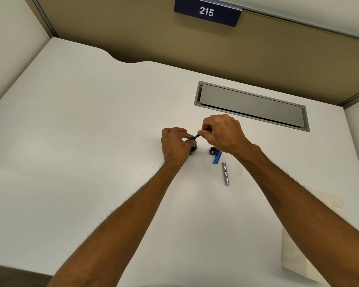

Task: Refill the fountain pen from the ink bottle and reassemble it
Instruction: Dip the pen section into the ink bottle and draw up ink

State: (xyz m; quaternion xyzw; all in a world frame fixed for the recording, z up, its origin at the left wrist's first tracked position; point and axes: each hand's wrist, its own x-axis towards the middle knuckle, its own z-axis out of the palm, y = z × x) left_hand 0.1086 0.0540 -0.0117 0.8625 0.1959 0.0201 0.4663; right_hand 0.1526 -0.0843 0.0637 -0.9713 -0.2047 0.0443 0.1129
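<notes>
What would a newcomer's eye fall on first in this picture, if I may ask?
Two bare arms meet mid-desk: the left grip holds the dark ink bottle while the right grip pinches a slim pen part at its mouth. Just right of them, a dark cap, a blue piece and a silver barrel lie on the white desk. At the top hangs a blue sign reading 215.
</notes>
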